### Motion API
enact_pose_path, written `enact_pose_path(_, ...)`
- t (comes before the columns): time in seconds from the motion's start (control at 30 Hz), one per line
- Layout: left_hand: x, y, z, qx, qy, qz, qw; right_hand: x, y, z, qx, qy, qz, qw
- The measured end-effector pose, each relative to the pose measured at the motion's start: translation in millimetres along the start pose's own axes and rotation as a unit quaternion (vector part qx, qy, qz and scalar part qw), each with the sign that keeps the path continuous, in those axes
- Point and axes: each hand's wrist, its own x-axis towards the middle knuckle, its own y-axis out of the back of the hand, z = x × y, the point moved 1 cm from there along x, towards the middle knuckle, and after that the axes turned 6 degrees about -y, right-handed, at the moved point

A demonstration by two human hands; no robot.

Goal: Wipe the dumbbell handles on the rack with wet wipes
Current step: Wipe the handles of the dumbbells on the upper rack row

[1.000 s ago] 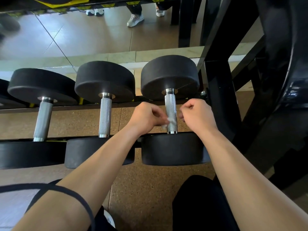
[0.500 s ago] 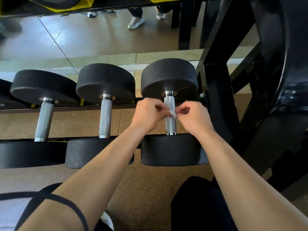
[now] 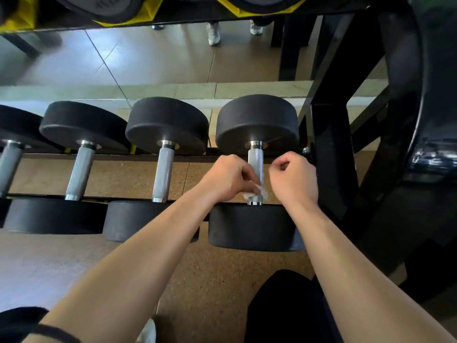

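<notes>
A: Steel, knurled: the handle (image 3: pixel 256 167) of the rightmost black round-headed dumbbell (image 3: pixel 257 125), racked. The wipe?
B: Crumpled white wet wipe (image 3: pixel 257 193) against its lower end, pinched by the left hand (image 3: pixel 228 179). Right hand (image 3: pixel 295 180) curls empty beside.

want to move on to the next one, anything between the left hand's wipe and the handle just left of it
Nothing visible. The left hand holds the wipe against the rightmost handle at its near end; the next handle lies bare beside it, with only open space between.
</notes>
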Motion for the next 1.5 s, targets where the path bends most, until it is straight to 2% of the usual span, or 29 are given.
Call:
enact_pose_path(0.1, 9.9, -6.7, 2.8, -0.001, 0.003, 0.121, 0.993, 1.1, -0.3, 0.3, -0.002, 0.006, 0.007, 1.000)
enact_pose_path(0.17, 11.4, -10.8, 5.3, 0.010, -0.010, 0.157, 0.988, 0.4, -0.8, 0.5, -0.005, 0.003, 0.017, 1.000)
enact_pose_path(0.33, -0.8, 12.0, -1.7, -0.027, 0.001, 0.118, 0.993, -5.6, 0.6, -4.5, -0.004, 0.020, 0.022, 1.000)
enact_pose_path(0.5, -57.1, 77.6, -37.1, -0.039, 0.031, 0.194, 0.980, -42.0, -16.3, -50.9, -0.020, 0.112, 0.000, 0.994)
enact_pose_path(0.6, -89.0, 111.7, -68.9, -0.027, 0.076, 0.227, 0.970, -71.8, -51.2, -91.4, -0.002, 0.167, -0.051, 0.985)
enact_pose_path(0.73, -110.0, 131.3, -108.0, -0.034, 0.116, 0.229, 0.966, -103.7, -109.9, -111.1, 0.040, 0.109, -0.123, 0.986)
enact_pose_path(0.9, -98.0, 126.8, -136.2, -0.048, 0.130, 0.217, 0.966, -117.2, -149.2, -111.8, 0.087, 0.024, -0.076, 0.993)
enact_pose_path(1.03, -81.3, 124.3, -150.7, -0.075, 0.132, 0.234, 0.960, -118.6, -155.0, -112.2, 0.107, 0.001, -0.033, 0.994)
enact_pose_path(1.17, -71.2, 118.9, -157.4, -0.090, 0.113, 0.211, 0.967, -117.7, -155.9, -111.0, 0.097, -0.004, -0.031, 0.995)
enact_pose_path(1.33, -71.9, 119.3, -159.7, -0.163, 0.119, 0.175, 0.964, -117.1, -154.8, -116.3, 0.073, -0.046, -0.027, 0.996)
enact_pose_path(1.5, -62.1, 120.8, -153.8, -0.153, 0.144, 0.189, 0.959, -120.4, -152.6, -118.7, 0.073, -0.070, -0.047, 0.994)
